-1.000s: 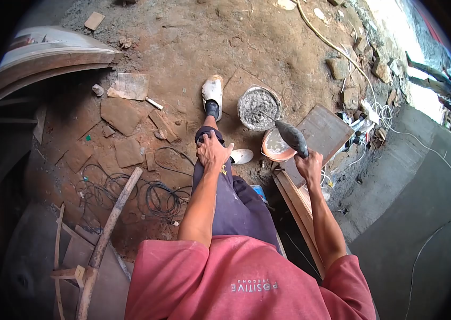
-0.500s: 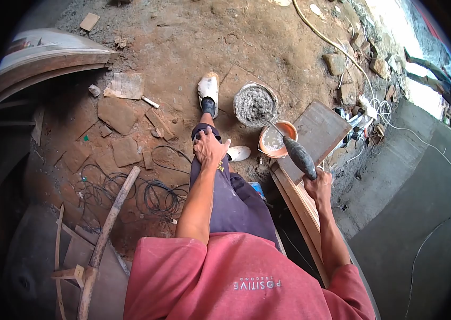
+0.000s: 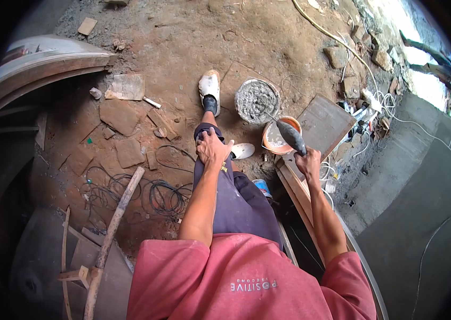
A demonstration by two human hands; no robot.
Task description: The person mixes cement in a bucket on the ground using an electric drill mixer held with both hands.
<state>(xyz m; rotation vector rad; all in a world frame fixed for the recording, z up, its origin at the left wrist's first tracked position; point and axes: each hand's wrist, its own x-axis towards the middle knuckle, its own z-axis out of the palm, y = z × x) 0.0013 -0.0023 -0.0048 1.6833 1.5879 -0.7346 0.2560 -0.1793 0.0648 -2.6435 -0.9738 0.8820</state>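
Note:
My right hand grips the rear of a dark, bulbous-handled tool; its thin metal shank reaches up-left to the edge of a bucket of grey mortar. Where the shank ends, the tool's tip cannot be made out. Just below that bucket stands an orange bucket with pale liquid inside, partly hidden by the tool. My left hand rests on my bent knee, fingers spread over the dark trousers, holding nothing.
A flat board lies right of the buckets, with wooden planks below. Stones and white cable line the right side. Black cable coils and a long pole are at lower left. A curved wooden structure stands upper left.
The tool in my right hand swung down and right, away from the mortar's middle, then came back up-left towards the bucket. My left hand has stayed on the knee.

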